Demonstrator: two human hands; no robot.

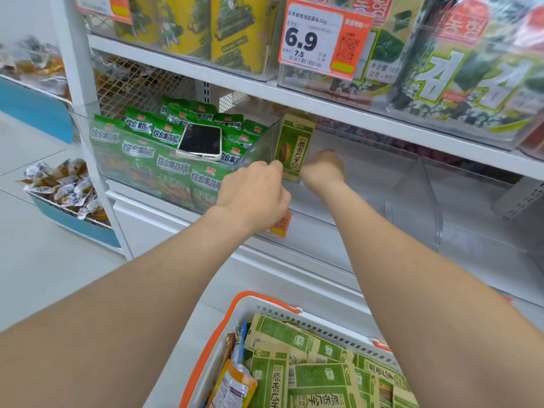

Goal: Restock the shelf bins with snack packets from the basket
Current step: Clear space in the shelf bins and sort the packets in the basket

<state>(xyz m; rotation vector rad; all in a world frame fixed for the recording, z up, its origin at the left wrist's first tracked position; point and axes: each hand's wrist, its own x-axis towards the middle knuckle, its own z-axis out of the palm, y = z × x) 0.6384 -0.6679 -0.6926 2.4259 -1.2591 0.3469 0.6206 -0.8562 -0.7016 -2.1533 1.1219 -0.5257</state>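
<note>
Pinching the seed packet (pixel 294 148) upright against the divider (pixel 259 145) of the clear bin (pixel 368 187), left hand (pixel 253 191) fingers clamped on its edge, right hand (pixel 323 169) hovering just beside, finger state indiscernible.

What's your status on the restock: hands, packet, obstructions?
Left hand pinches seed packet, upright against clear divider. Right hand beside it inside bin, blurred, grip unclear. No obstruction seen; phone lies on neighbouring green packets.
</note>
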